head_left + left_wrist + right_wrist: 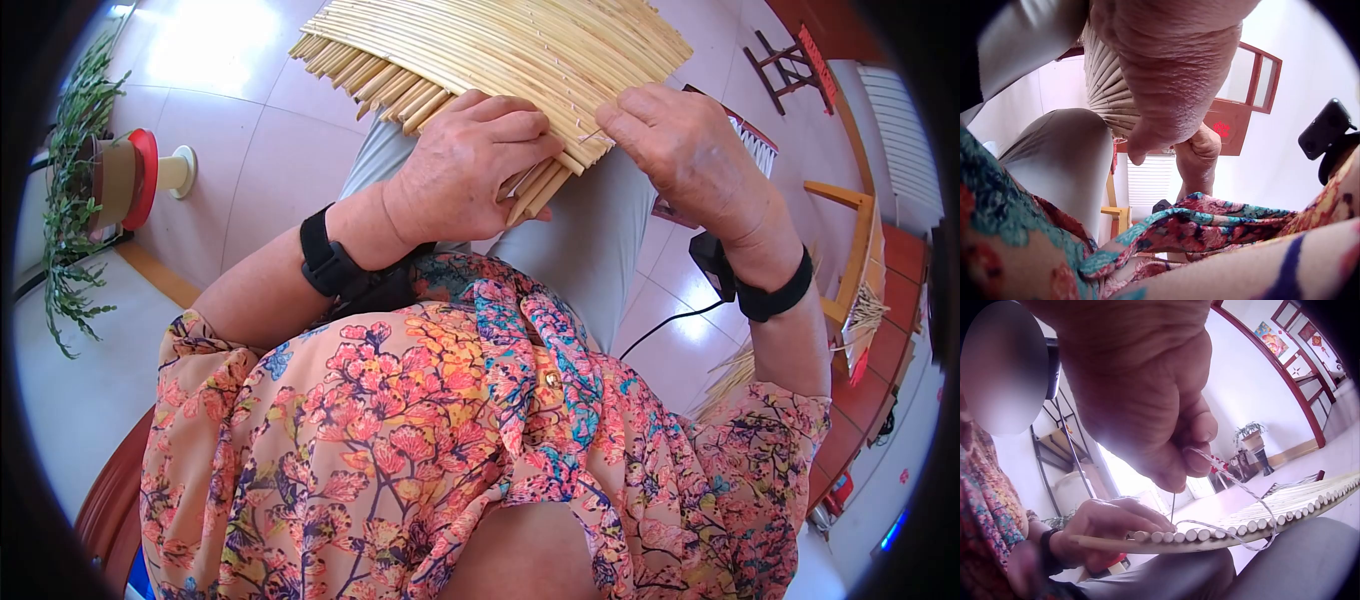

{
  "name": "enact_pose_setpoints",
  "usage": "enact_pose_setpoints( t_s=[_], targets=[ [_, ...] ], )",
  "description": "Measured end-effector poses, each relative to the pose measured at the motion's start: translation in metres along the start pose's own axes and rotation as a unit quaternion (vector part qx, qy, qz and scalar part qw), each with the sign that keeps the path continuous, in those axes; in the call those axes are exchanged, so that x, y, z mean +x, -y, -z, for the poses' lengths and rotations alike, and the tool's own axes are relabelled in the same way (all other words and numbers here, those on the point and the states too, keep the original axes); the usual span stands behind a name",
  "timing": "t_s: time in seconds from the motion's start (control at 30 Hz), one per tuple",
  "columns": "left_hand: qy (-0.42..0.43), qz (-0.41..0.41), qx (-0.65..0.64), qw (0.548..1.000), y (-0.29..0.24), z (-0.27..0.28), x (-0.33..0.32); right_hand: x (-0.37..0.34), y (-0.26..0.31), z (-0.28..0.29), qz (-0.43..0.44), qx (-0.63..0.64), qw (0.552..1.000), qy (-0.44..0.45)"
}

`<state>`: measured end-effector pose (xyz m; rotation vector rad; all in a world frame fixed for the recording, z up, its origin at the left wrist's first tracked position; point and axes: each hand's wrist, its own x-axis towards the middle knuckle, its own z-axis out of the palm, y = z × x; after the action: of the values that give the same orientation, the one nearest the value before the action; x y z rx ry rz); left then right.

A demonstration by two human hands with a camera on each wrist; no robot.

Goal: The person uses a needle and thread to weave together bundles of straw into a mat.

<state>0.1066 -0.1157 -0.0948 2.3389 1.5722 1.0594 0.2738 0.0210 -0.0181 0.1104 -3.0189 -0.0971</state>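
A mat of pale reed stalks (520, 45) sewn side by side lies over the person's knees, crossed by rows of stitches. The left hand (462, 165) grips its near edge, fingers curled over the top and the thumb beneath by a few protruding stalk ends. At the mat's right end, the right hand (690, 150) pinches a thin needle (1173, 506) between thumb and fingers. The needle points down at the stalks beside the left fingertips. A white twisted thread (1261, 499) loops from the right fingers around the row of cut stalk ends (1219, 534).
A red-and-white plant stand (145, 178) with a trailing plant (70, 190) is at left. At right are a dark wooden stool (780, 70), a yellow wooden frame (850, 240) and loose straw (728, 380). A black cable (675, 318) hangs from the right wrist camera.
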Motion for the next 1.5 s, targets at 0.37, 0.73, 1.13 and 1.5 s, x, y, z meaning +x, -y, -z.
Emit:
enact_pose_setpoints(
  t_s=[0.37,0.73,1.13,1.5],
  targets=[
    [-0.002,0.000,-0.005,1.000,-0.001,0.001,-0.001,0.000,0.003,-0.004,0.012,-0.005,1.000,0.007],
    [-0.007,0.000,-0.008,1.000,0.000,0.000,-0.002,0.001,0.002,-0.004,0.003,0.008,1.000,0.010],
    [-0.008,-0.006,-0.004,1.000,0.000,0.000,-0.001,0.002,-0.001,-0.008,0.001,0.024,1.000,0.018],
    [0.014,-0.001,-0.010,1.000,0.002,0.009,0.010,0.006,-0.020,-0.010,-0.005,0.044,0.999,-0.011]
  ],
)
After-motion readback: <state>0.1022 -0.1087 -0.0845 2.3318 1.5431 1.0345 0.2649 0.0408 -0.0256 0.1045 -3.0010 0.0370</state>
